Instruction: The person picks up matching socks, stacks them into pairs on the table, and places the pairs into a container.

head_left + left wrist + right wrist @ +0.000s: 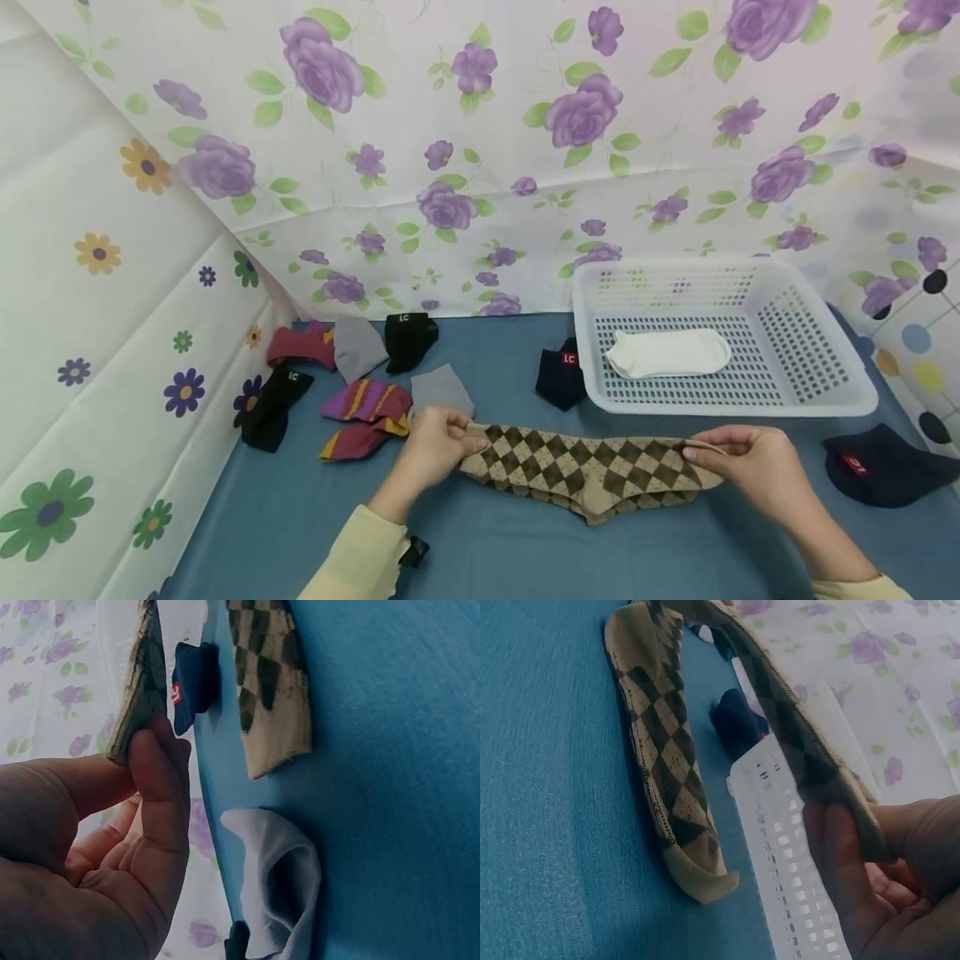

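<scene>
A beige sock with brown diamonds (547, 457) is stretched sideways between both hands, above the blue cloth. My left hand (431, 450) pinches one end between thumb and fingers. The other end is pinched by my right hand (761, 467). Beneath it, a matching diamond sock (664, 750) lies flat on the cloth, mostly covered in the head view and touched by neither hand. Just beyond the left hand lies a grey sock (442, 390), its opening showing in the left wrist view.
A white perforated basket (825, 350) at back right holds a white sock (671, 353). Navy socks with red labels lie on both sides, one left (558, 379) and one right (888, 467). Black socks (273, 408), a grey sock (356, 348) and purple-red striped socks (367, 412) spread at left.
</scene>
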Motion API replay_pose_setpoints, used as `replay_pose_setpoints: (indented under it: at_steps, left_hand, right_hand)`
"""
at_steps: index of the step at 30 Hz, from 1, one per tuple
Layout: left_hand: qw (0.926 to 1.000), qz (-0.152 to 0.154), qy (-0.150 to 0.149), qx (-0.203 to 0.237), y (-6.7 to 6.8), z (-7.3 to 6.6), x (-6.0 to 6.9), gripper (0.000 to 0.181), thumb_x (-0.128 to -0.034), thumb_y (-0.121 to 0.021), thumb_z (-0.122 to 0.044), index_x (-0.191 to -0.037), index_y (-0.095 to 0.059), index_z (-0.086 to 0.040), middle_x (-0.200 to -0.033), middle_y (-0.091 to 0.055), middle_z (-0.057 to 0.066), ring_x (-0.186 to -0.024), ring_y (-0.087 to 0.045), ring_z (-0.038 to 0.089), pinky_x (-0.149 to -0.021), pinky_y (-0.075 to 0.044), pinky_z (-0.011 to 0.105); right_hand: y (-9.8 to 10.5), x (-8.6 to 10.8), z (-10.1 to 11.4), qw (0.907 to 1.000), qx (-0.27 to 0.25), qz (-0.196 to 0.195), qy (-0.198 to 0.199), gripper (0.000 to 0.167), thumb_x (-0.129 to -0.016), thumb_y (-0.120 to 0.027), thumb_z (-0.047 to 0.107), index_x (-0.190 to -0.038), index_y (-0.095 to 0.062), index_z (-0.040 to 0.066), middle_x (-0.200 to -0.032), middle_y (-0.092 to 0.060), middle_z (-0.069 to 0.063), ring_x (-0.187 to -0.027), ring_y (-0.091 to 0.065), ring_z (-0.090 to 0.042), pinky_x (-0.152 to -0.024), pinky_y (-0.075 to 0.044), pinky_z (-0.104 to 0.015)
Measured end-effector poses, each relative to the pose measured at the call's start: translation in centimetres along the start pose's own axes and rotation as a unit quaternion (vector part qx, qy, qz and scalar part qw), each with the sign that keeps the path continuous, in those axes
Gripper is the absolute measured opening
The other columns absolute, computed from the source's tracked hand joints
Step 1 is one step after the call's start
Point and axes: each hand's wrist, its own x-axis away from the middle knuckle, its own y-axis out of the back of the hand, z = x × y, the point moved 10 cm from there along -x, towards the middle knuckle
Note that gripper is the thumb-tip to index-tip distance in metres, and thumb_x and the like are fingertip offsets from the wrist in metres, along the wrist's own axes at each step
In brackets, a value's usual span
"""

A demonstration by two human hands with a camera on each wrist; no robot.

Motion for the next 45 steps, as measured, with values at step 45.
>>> replay_pose_setpoints:
  at_steps: [45]
  left_hand:
    - [0.9977,-0.019,-0.008,-0.065,-2.0,1.2,-0.6,0.013,-0.0824,-0.071,-0.013,-0.093,-0.067,-0.006,-0.077,-0.064,0.001,-0.064,-0.056,0.008,-0.058,-0.048,0.025]
  right_hand:
    - [-1.8,-0.4,-1.5,0.994,0.098,0.05,-0.003,0.064,-0.071,-0.076,0.05,-0.116,-0.062,0.007,-0.104,-0.069,-0.013,-0.086,-0.065,-0.022,-0.062,-0.053,-0.034]
